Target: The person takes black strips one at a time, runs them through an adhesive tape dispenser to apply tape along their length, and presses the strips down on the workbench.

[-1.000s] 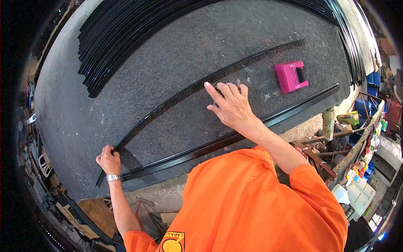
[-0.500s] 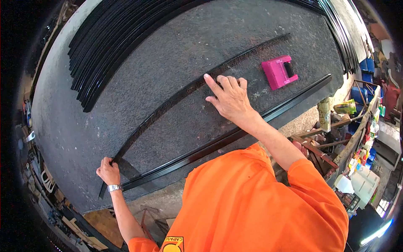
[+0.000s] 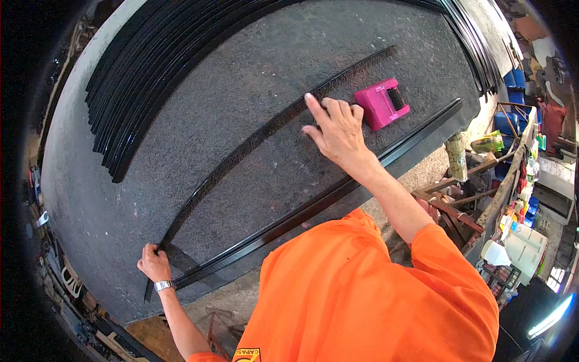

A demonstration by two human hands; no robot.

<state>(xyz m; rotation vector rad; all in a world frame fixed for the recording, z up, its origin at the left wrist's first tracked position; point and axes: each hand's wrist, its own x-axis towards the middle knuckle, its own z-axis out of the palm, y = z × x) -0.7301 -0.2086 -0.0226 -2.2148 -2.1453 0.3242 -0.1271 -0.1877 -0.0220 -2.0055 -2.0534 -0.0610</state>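
A long, thin black strip (image 3: pixel 254 137) lies in a curve across the dark, rough tabletop. Near its lower left end, my left hand (image 3: pixel 155 263) is closed on it, with a metal watch on the wrist. My right hand (image 3: pixel 339 131) is spread over the table further along. Its index fingertip touches the strip and the other fingers are loosely bent, holding nothing. Just right of those fingers sits a pink box-shaped tool with a black roller (image 3: pixel 375 110). Straight black bars (image 3: pixel 289 221) run along the near table edge, under my right forearm.
Many black strips (image 3: pixel 142 99) lie side by side at the far left of the table (image 3: pixel 199 136). More strips (image 3: pixel 473 51) are at the far right. Beyond the right edge stand a rusty metal frame (image 3: pixel 452 216) and a wrapped post (image 3: pixel 456 158).
My right hand has slid along the strip, away from my left hand and closer to the pink tool. My left hand keeps its grip near the end. The view has shifted slightly.
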